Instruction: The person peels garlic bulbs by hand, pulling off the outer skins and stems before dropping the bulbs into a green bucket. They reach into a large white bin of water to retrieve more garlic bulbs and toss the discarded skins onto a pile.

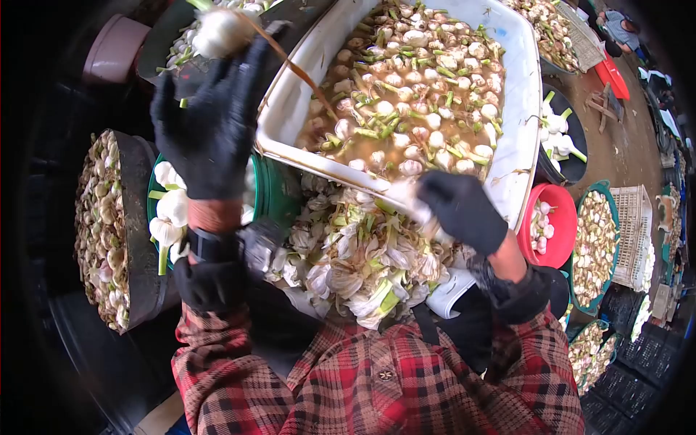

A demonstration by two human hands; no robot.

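Looking down first on a large white rectangular plastic tub (522, 109), glossy and round-cornered, holding cloudy brown water crowded with peeled bulbs and cut green stalks, too many for counting. Finding below it a ragged heap of papery white garlic skins and green stalk ends (355, 261), lying against a red and black checked cloth shirt (377, 377). Passing to four round vessels close by: a black tub of unpeeled bulbs (134, 217) at far left, a green plastic basin (272, 188) with smooth white bulbs, a dark basin (573, 167) and a red plastic bowl (558, 217) at right. Holding up the left hand (210, 130) in a black textured glove, fingers splayed, with a round white peeled garlic bulb (216, 30) blurring at the fingertips above the tub's left corner and trailing one brown strand; not being able to tell whether grasping it or not. Clenching the right hand (464, 210), gloved alike, around a pale blurred piece (409, 199) at the tub's near rim
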